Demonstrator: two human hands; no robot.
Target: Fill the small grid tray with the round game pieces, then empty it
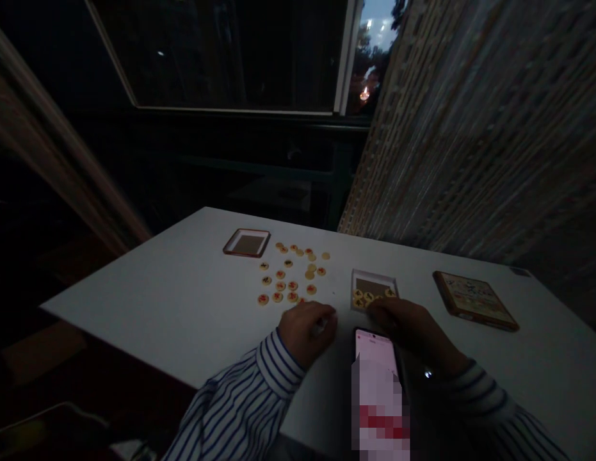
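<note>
Left of the white tray [376,285], the left hand [307,331] was loosely curled, its contents indeterminable; the right hand [410,325] bent over the tray's near edge, grip hidden. Xiangqi pieces [292,286] inside and left of the tray appeared light, rigid, best pinched by rims. A gap separated the illustrated box [475,299], rightward; the tabletop's [148,288] far edge ran beyond.

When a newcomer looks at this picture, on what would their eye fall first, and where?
Most likely the glowing phone, low in the dim picture, between the striped sleeves. Next, the round pieces scattered on the white table beyond the left hand, and the open box by the right hand, with more pieces inside.
</note>
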